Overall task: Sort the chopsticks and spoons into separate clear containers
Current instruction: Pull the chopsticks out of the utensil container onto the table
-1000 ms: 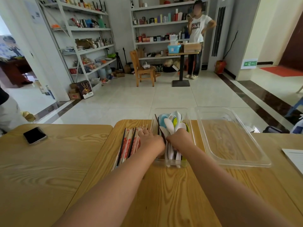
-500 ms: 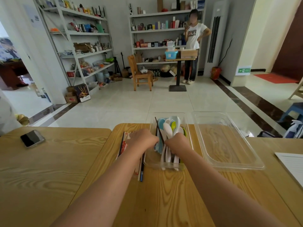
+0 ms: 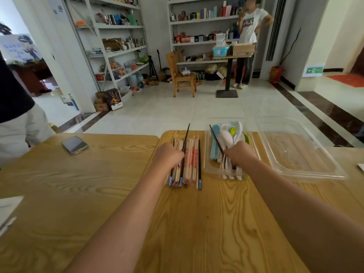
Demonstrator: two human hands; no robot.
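Sorting in progress: the left hand (image 3: 169,157) grips a black chopstick (image 3: 186,140) over the pile (image 3: 194,160) at the tabletop's (image 3: 197,223) far edge; the right hand (image 3: 239,154) pinches a second black chopstick (image 3: 216,138) among spoons (image 3: 227,136) in a clear container (image 3: 206,168). Light, stiff, slick sticks likely suit mid-shaft pinches.

Two light wooden tables are standing side by side, with a thin gap running between them.

Left table (image 3: 78,184): a dark phone (image 3: 74,144) is lying face up near the far edge. A white sheet (image 3: 7,209) is poking in at the left border.

Right table (image 3: 206,223): a heap of chopsticks (image 3: 190,160) is lying straight on the wood, lengthwise, toward the far edge. Just to its right a narrow clear container (image 3: 208,166) is sitting, and beside that a wide clear container (image 3: 307,164), their rims close together. A paper corner (image 3: 361,166) is showing at the right border.
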